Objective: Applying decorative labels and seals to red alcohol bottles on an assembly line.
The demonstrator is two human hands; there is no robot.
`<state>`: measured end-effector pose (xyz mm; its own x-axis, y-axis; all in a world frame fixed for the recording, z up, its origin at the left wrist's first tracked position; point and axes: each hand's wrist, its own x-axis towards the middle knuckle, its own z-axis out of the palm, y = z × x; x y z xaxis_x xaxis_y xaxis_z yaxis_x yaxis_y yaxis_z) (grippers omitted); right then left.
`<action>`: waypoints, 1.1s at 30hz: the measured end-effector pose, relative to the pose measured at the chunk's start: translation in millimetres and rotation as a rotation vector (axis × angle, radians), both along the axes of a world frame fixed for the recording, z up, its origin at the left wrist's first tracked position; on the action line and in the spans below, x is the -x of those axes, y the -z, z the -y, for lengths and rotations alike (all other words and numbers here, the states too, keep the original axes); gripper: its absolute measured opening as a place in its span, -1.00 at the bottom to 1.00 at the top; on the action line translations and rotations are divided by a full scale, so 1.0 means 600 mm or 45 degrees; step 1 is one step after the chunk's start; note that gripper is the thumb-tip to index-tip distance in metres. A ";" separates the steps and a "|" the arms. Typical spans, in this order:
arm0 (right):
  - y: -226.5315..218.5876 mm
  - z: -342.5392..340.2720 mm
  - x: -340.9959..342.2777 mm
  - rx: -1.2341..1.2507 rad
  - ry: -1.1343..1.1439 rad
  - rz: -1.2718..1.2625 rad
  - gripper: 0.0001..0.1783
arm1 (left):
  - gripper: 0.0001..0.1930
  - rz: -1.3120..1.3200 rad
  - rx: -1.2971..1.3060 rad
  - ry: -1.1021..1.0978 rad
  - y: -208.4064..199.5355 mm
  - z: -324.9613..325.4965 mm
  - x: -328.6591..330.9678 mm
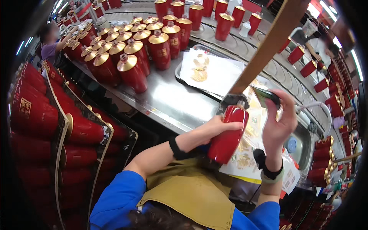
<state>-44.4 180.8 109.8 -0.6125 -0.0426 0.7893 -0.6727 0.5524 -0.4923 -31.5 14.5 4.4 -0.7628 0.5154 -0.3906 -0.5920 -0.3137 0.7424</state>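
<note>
The glossy red tapered bottle (230, 141) lies tilted in the left hand (214, 128), its narrow clear neck pointing to the far side and its wide base toward the tan apron (193, 197) at the near side. The left hand is clamped on the bottle from the left, thumb laid across its upper face; the other fingers are mostly hidden behind it. The right hand (281, 120) is raised just to the right of the bottle, apart from it and from the left hand — its fingers are curved beside a dark, blurred thing (271, 98), and I cannot tell whether they grip it.

The bottle's neck is near the dark bracket (227, 101) at the low end of a long brown wooden bar (268, 48); whether they touch is unclear. Right of the bottle, below the right hand, lie pale sheets with gold pieces (245, 161). Beyond the left hand, on the shiny metal tabletop (168, 105), stands a dense group of red bottles with gold shoulders (132, 74) — and to its right, a metal tray (184, 81) bearing a white sheet (220, 76).
</note>
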 end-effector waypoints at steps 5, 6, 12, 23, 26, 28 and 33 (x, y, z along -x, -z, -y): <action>0.005 -0.095 0.002 0.229 -0.030 0.281 -0.70 | -0.33 -0.583 0.280 -0.613 -0.035 0.122 -0.021; 0.009 -0.123 0.003 0.196 0.002 0.328 -0.70 | -0.30 -0.719 0.418 -0.827 -0.044 0.146 -0.005; 0.056 -0.151 0.014 0.131 0.096 0.659 -0.70 | -0.12 -1.124 1.418 -1.625 0.043 0.287 0.142; 0.069 -0.119 0.182 -0.153 -0.010 0.501 -0.84 | 0.11 -1.439 1.880 -1.827 0.010 0.272 0.180; 0.074 -0.137 0.274 -0.238 0.013 0.441 -0.82 | 0.05 -1.748 1.865 -1.749 -0.057 0.211 0.193; 0.069 -0.153 0.352 -0.578 0.032 0.154 -0.68 | -0.04 -1.826 1.485 -1.582 -0.104 0.174 0.237; 0.009 -0.078 0.482 -0.796 -0.164 0.062 -0.44 | -0.17 -1.679 1.516 -1.340 -0.125 0.174 0.429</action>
